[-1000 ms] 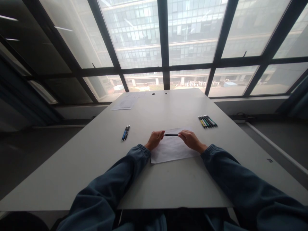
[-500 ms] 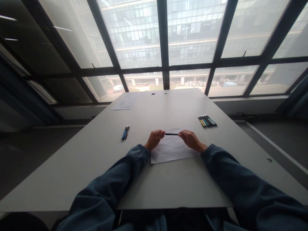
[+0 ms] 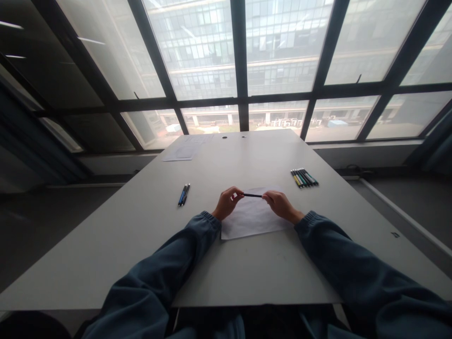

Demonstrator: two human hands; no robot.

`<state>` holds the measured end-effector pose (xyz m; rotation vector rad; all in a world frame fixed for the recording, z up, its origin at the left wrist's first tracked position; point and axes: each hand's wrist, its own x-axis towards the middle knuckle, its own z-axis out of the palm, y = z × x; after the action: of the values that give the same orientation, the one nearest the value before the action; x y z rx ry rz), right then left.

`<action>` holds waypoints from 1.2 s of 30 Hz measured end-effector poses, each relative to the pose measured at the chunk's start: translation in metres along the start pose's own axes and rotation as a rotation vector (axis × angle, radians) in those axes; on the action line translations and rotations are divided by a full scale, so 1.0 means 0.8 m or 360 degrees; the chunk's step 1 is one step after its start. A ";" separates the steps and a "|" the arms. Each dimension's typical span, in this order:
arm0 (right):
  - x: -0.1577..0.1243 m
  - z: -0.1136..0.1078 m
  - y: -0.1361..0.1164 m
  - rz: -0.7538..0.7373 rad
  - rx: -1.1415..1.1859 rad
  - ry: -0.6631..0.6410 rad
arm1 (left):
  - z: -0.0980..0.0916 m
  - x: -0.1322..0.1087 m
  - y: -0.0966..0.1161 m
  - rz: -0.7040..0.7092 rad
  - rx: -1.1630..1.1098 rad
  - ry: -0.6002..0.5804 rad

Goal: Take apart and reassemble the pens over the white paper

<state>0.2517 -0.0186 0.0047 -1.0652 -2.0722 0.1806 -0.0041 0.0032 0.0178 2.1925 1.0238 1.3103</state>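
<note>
A dark pen [image 3: 253,195] spans the gap between my hands, lying nearly level above a sheet of white paper [image 3: 252,223]. My left hand [image 3: 228,202] pinches its left end between thumb and fingertips. At the other end, my right hand [image 3: 281,205] closes its fingers round the pen. Both pen ends are partly hidden by the fingers. The paper lies flat on the white table [image 3: 141,259] beneath my hands, its sides partly covered by my wrists.
Two or so pens [image 3: 184,195] lie left of my left hand. A row of several pens [image 3: 304,178] in mixed colours sits to the right, beyond my right hand. More paper [image 3: 180,150] lies at the far left, near the window [image 3: 206,52].
The pen's left end has risen slightly, so the pen now slants a little down to the right. My left fingers have shifted their pinch; my right hand stays nearly still.
</note>
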 end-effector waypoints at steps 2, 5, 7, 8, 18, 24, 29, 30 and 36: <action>0.000 0.000 0.000 0.0004 0.0005 -0.0001 | 0.000 0.000 -0.001 0.0000 -0.0026 -0.0007; -0.001 0.000 0.001 -0.0002 -0.0001 0.0001 | 0.000 0.000 -0.002 -0.0068 -0.0033 -0.0006; -0.001 0.000 0.001 -0.0011 -0.0003 0.0003 | 0.000 0.000 -0.003 -0.0103 -0.0005 -0.0019; -0.001 0.000 0.001 -0.0018 -0.0001 0.0002 | 0.000 -0.001 -0.004 -0.0103 0.0023 -0.0032; 0.000 0.000 -0.001 -0.0078 0.0036 -0.0019 | 0.002 -0.006 -0.020 -0.0218 0.0320 -0.0246; 0.000 -0.002 -0.004 -0.0085 0.0026 -0.0031 | 0.001 -0.005 -0.015 -0.0188 0.0229 -0.0222; 0.000 -0.001 -0.003 -0.0080 0.0010 -0.0029 | -0.001 -0.003 -0.003 -0.0112 0.0200 -0.0183; 0.000 -0.001 -0.002 -0.0079 0.0006 -0.0030 | -0.002 -0.002 -0.002 -0.0095 0.0207 -0.0162; 0.000 -0.002 -0.001 -0.0045 -0.0058 -0.0052 | -0.002 -0.002 -0.003 -0.0008 0.0204 -0.0117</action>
<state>0.2525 -0.0195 0.0057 -1.0605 -2.1264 0.1475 -0.0066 0.0037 0.0159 2.3118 1.1123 1.1821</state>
